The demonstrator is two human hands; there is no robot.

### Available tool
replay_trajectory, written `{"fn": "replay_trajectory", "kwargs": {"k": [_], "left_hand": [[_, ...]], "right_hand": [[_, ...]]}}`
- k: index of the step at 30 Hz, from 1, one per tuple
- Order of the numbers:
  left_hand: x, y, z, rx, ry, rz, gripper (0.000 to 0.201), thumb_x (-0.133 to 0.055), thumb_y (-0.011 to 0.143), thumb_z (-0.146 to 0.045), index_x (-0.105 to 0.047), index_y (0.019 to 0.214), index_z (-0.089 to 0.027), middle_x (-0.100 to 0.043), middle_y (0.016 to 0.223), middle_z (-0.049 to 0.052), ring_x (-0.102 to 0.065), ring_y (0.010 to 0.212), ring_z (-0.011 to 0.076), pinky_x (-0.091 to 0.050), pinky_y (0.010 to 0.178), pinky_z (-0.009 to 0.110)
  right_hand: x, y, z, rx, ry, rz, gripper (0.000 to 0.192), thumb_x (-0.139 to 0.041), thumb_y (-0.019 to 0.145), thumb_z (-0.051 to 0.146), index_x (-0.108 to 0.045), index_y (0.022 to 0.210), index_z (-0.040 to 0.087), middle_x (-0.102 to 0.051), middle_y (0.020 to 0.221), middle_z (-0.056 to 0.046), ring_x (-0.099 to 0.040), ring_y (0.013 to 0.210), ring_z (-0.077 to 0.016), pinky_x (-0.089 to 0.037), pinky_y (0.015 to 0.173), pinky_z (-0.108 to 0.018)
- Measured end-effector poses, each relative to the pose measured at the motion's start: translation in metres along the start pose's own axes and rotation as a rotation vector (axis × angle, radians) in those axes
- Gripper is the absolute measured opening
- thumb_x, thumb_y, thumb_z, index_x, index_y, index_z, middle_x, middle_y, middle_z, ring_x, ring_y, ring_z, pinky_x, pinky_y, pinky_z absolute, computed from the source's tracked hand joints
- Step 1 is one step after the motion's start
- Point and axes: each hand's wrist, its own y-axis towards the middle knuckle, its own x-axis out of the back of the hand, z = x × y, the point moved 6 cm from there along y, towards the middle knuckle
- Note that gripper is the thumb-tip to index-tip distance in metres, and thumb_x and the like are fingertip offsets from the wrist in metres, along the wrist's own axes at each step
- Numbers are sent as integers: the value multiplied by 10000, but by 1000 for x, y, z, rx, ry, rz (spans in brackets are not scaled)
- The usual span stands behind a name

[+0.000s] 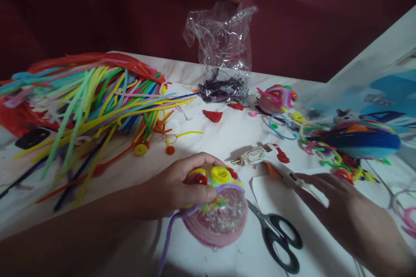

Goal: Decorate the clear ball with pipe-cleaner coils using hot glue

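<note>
My left hand [177,186] grips a clear ball [218,207] wrapped in pink and purple pipe cleaner, with yellow and red coils on top. It rests on the white table near the front. My right hand [328,197] is flat and blurred, fingers spread, just right of a white glue gun [260,156] and holding nothing. Black scissors [277,236] lie between the two hands, shut.
A big pile of coloured pipe cleaners [87,99] covers the left side. A clear plastic bag [224,56] stands at the back. A finished pink ball [277,98], a blue yarn figure [364,143] and small red coils [212,115] lie at right and centre.
</note>
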Motion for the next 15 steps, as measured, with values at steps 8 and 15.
{"fn": "replay_trajectory", "kwargs": {"k": [8,15], "left_hand": [[-2,1,3,-8,-69,40,387,-602,760,-290,-507,1125,-205,-591,1029,37,-553,893,188,-422,735,276],[-3,0,0,-15,-65,66,377,-564,801,-294,-488,1156,-193,-587,1102,72,-558,969,227,-433,795,325]], "right_hand": [[-45,22,-7,-103,111,223,499,-242,874,497,-572,1140,233,-568,1049,-60,-536,918,-284,-458,608,-362],[-63,30,-29,-265,317,342,482,-419,748,567,-583,960,166,-602,802,-65,-576,641,-203,-435,490,-263]]}}
